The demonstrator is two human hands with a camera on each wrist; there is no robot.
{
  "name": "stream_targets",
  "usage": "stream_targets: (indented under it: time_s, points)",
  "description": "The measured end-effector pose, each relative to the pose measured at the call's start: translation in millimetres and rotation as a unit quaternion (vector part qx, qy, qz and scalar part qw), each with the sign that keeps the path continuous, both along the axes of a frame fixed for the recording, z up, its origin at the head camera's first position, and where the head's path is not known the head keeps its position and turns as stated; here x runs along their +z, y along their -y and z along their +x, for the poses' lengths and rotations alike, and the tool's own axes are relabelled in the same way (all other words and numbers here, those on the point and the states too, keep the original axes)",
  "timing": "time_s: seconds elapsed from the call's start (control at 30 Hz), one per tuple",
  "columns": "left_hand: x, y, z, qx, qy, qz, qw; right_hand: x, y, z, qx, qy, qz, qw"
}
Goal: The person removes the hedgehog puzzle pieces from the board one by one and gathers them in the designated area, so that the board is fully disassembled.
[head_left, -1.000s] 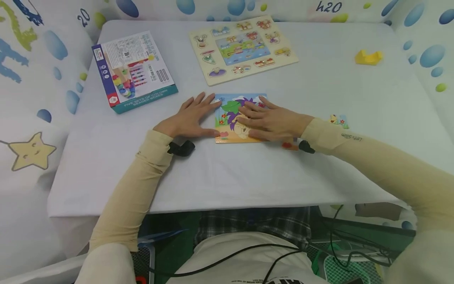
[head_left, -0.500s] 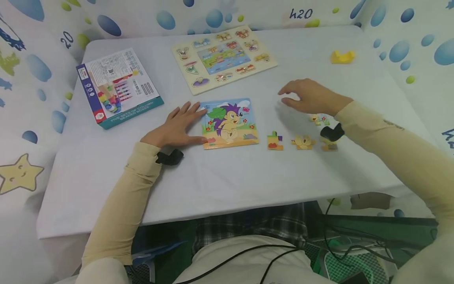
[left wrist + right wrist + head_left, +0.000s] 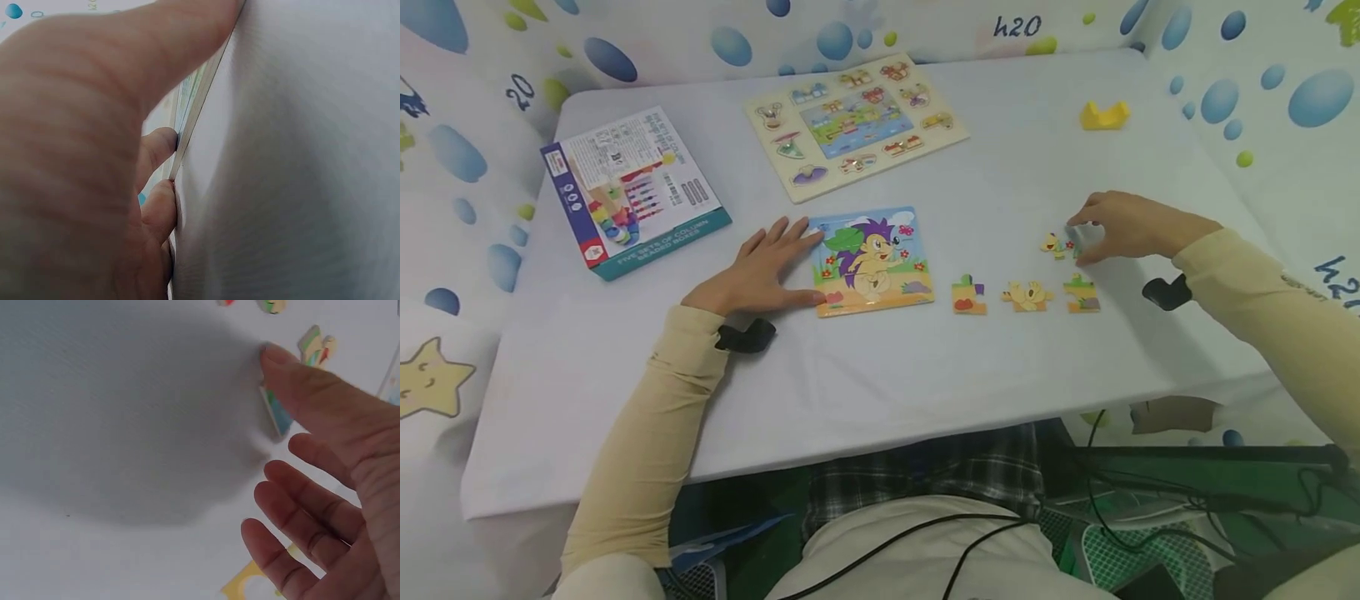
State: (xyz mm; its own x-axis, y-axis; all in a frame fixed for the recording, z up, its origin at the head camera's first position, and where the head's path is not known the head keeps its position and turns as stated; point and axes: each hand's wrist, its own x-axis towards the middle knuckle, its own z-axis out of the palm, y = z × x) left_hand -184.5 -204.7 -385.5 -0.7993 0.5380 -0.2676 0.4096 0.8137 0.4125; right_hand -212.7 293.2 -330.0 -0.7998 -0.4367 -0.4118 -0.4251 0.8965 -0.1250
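Observation:
A hedgehog picture puzzle (image 3: 872, 260) lies flat in the middle of the white table. My left hand (image 3: 756, 271) rests along its left side, fingers spread and straight, with thumb and fingertips at the edge; the left wrist view shows them against the thin board edge (image 3: 199, 100). Farther right, my right hand (image 3: 1138, 225) is over a small jigsaw piece (image 3: 1054, 245) with a yellow figure and a red flower. Thumb and index finger bracket the piece's right end. In the right wrist view the thumb (image 3: 306, 387) overlaps the jigsaw piece, and the other fingers are loosely bent.
In a row right of the puzzle lie a jigsaw piece with a red shape (image 3: 970, 298), a yellow one (image 3: 1028, 296) and an orange-green one (image 3: 1082, 296). Behind are a wooden knob puzzle (image 3: 857, 125), a boxed toy (image 3: 636, 192) and a yellow curved block (image 3: 1105, 116).
My right hand has lifted off the hedgehog puzzle and moved right to the flowered jigsaw piece, uncovering the picture. My left hand stays at the puzzle's left edge. The head view has shifted.

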Motion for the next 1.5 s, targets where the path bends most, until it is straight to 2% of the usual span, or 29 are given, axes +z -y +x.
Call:
stream_targets:
  time_s: [0.33, 0.5, 0.6, 0.77, 1.03, 1.3, 1.5]
  points:
    - [0.9, 3.7, 1.6, 0.006, 0.001, -0.006, 1.0000, -3.1, 1, -3.4, -0.003, -0.001, -0.016, 0.9999]
    - [2.5, 1.1, 1.5, 0.009, 0.008, -0.010, 0.9999, -0.6, 12, -5.5, 0.014, -0.026, -0.046, 0.9985]
    - [3.9, 3.9, 2.1, 0.013, 0.007, -0.014, 0.9998, 3.4, 35, -11.4, 0.036, -0.038, -0.071, 0.9961]
    - [4.8, 6.0, 3.0, 0.017, 0.004, -0.007, 0.9998, 7.8, 86, -22.6, 0.068, -0.020, -0.091, 0.9933]
    - [5.1, -0.9, 3.5, 0.012, 0.003, -0.001, 0.9999, -3.5, 150, -30.4, 0.115, 0.002, -0.113, 0.9869]
    - [3.2, -4.7, 2.5, 0.010, 0.005, -0.002, 0.9999, -16.9, 185, -23.4, 0.129, 0.027, -0.107, 0.9855]
    - [4.3, 0.2, 3.5, 0.014, 0.004, -0.006, 0.9999, -19.1, 197, -20.4, 0.132, 0.018, -0.087, 0.9873]
